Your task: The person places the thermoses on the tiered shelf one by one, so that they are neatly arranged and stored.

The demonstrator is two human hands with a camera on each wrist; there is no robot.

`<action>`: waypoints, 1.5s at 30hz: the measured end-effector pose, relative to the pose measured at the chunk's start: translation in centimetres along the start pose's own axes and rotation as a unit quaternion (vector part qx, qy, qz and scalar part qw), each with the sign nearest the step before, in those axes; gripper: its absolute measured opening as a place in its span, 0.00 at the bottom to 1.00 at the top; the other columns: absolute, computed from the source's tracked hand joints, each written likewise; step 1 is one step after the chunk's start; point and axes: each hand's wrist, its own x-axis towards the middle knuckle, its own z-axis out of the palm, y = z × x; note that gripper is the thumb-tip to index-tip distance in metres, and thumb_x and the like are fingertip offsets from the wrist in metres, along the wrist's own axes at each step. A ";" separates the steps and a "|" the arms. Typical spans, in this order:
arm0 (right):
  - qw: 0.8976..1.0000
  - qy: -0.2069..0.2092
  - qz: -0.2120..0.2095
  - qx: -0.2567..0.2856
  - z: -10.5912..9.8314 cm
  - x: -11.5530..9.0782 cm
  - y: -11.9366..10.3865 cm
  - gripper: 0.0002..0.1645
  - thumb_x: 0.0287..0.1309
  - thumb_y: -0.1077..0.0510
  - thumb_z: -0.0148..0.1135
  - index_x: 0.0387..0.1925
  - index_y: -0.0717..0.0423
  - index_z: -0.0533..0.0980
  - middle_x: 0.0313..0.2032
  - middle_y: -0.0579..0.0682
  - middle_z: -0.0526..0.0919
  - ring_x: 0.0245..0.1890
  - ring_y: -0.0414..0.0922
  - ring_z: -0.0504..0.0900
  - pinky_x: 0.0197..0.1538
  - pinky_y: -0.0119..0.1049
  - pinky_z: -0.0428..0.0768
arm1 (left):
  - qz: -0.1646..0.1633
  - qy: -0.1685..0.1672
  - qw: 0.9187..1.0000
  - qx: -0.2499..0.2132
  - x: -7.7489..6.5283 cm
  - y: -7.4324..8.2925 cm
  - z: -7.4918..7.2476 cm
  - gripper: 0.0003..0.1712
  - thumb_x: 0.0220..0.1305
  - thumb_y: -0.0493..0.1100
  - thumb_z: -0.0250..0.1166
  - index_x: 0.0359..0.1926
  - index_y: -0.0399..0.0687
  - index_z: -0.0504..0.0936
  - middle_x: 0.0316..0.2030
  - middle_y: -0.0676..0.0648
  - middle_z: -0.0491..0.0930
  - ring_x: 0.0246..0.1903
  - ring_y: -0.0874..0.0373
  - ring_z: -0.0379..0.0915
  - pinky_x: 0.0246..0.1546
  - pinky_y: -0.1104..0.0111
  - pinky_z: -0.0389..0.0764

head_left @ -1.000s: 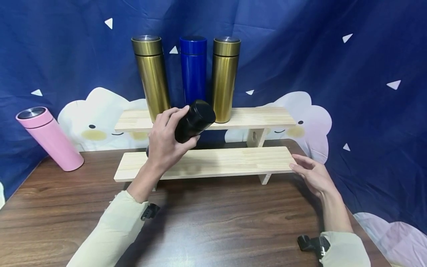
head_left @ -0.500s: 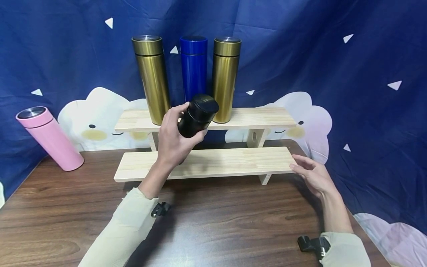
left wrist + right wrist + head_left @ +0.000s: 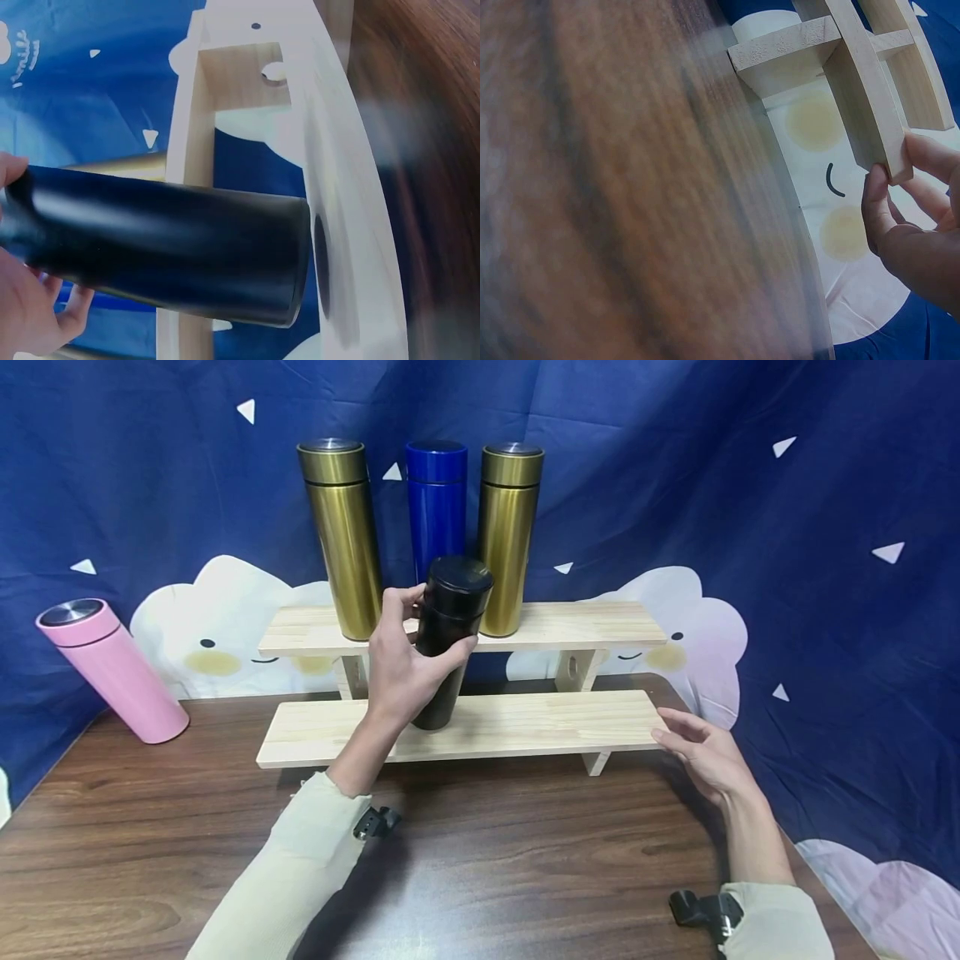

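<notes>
My left hand [image 3: 405, 664] grips a black thermos bottle [image 3: 453, 627] around its upper half, thumb on the near side. The bottle is nearly upright with a slight tilt. Its base is close over the lower wooden shelf [image 3: 555, 718], where the left wrist view shows a dark shadow [image 3: 322, 262] beside the bottle's bottom rim. At that shelf's right end, my right hand [image 3: 705, 752] pinches the board's corner between thumb and fingers, as the right wrist view also shows. The black bottle partly covers a blue bottle [image 3: 437, 510] behind it.
On the upper shelf [image 3: 592, 622], two gold bottles, left [image 3: 343, 543] and right [image 3: 512, 539], flank the blue one. A pink bottle [image 3: 112, 672] leans at the left on the brown table [image 3: 525, 860]. A blue curtain [image 3: 637, 468] with white clouds hangs behind.
My left hand has moved right and turned the black bottle from a strong tilt to nearly upright, bringing its base over the lower shelf. The right hand keeps its place.
</notes>
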 end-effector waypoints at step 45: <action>1.000 0.001 0.006 -0.002 0.0 0.0 -0.1 0.29 0.64 0.68 0.64 0.64 0.72 0.67 0.45 0.43 0.82 0.40 0.34 0.83 0.47 0.25 0.78 | -0.080 0.010 0.996 -0.039 -0.2 -0.2 3.7 0.42 0.48 0.47 0.80 0.61 0.43 0.70 0.52 0.43 0.79 0.47 0.53 0.75 0.37 0.59 0.79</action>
